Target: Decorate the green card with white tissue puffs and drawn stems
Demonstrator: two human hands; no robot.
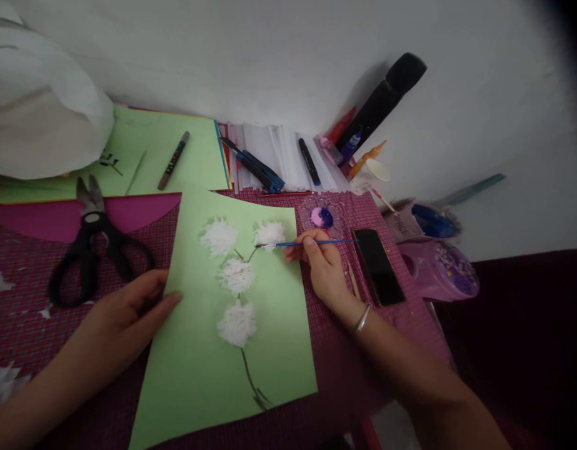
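A sheet of green paper lies in front of me, with several white crumpled paper flowers on it and a dark drawn stem. My left hand grips the sheet's left edge, thumb on top and fingers behind it. In the closed fingers of my right hand is a thin blue paintbrush. Its dark tip is at the lower edge of the upper right flower, by the end of a drawn branch. Whether the tip touches the paper I cannot tell.
Black-handled scissors lie left of the sheet. Behind are a marker, a utility knife and a black pen. A palette with pink and blue paint and a phone lie at the right, near the table edge.
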